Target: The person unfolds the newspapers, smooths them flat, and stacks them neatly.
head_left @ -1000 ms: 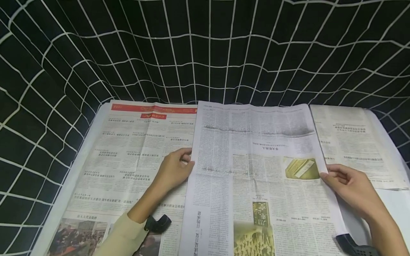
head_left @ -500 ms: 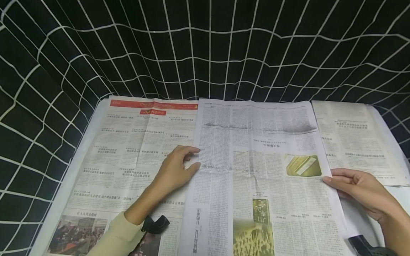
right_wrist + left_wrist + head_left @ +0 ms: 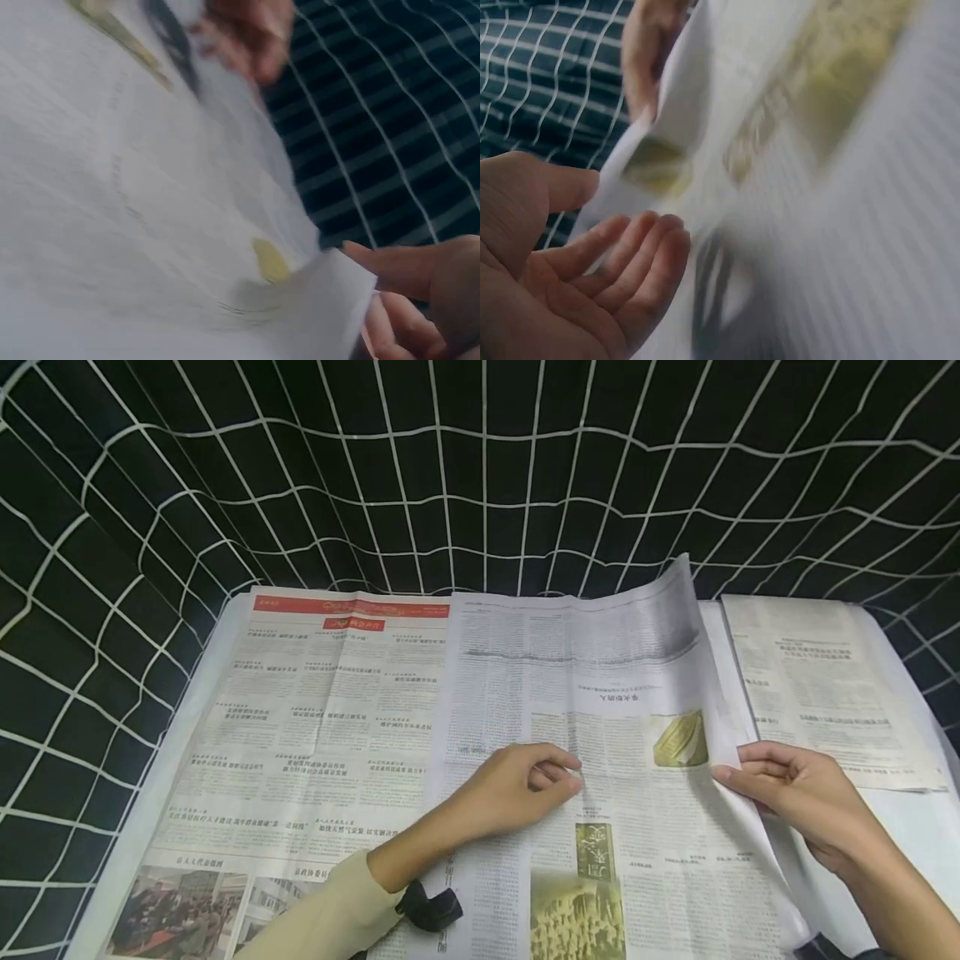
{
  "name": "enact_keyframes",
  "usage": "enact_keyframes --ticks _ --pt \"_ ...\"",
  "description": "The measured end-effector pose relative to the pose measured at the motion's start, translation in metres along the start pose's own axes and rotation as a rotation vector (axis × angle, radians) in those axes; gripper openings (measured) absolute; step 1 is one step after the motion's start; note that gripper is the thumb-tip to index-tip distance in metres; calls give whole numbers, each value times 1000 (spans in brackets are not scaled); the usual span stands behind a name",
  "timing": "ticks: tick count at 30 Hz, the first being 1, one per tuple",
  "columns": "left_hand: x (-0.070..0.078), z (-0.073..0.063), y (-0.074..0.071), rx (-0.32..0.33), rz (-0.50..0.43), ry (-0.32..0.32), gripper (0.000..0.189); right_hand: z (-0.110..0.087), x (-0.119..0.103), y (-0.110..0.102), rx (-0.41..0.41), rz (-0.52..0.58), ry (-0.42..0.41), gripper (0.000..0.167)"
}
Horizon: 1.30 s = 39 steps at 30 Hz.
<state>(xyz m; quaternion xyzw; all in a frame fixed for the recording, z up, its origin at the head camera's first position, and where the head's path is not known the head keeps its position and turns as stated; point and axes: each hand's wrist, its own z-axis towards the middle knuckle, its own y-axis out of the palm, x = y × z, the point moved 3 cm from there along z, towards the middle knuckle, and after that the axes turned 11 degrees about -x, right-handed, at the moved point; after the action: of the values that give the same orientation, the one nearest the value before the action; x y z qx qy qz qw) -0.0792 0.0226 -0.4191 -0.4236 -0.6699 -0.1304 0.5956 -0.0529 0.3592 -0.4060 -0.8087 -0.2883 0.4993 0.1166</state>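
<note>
A newspaper sheet [image 3: 652, 827] with yellowish pictures lies in the middle of the head view, its right side curving up off the table. My right hand [image 3: 802, 802] pinches that raised right edge between thumb and fingers; in the right wrist view the lifted paper edge [image 3: 337, 300] meets the thumb. Over the middle of the same sheet hovers my left hand [image 3: 517, 789], fingers loosely curled and holding nothing. The left wrist view shows the left hand [image 3: 577, 262] with a gap between thumb and fingers; the paper behind it is blurred.
Another newspaper with a red banner [image 3: 300, 604] lies flat on the left, partly under the middle sheet. Further newspaper pages [image 3: 825, 693] rest at the right on the white table [image 3: 911, 818]. A black cloth with white grid lines [image 3: 450, 468] rises behind and at the sides.
My left hand has left the middle sheet's left edge and moved right over it. My right hand has drawn its right edge up and leftward, baring white table beside the right-hand pages.
</note>
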Motion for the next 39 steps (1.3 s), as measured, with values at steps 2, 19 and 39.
enact_keyframes --ticks 2,19,39 --pt "5 8 9 -46 -57 9 38 2 -10 10 -5 10 -21 51" --pt "18 32 41 -117 -450 -57 33 -3 -51 82 -206 92 -166 33" --pt "1 31 43 -40 -588 -102 27 1 -42 101 -251 262 -40 45"
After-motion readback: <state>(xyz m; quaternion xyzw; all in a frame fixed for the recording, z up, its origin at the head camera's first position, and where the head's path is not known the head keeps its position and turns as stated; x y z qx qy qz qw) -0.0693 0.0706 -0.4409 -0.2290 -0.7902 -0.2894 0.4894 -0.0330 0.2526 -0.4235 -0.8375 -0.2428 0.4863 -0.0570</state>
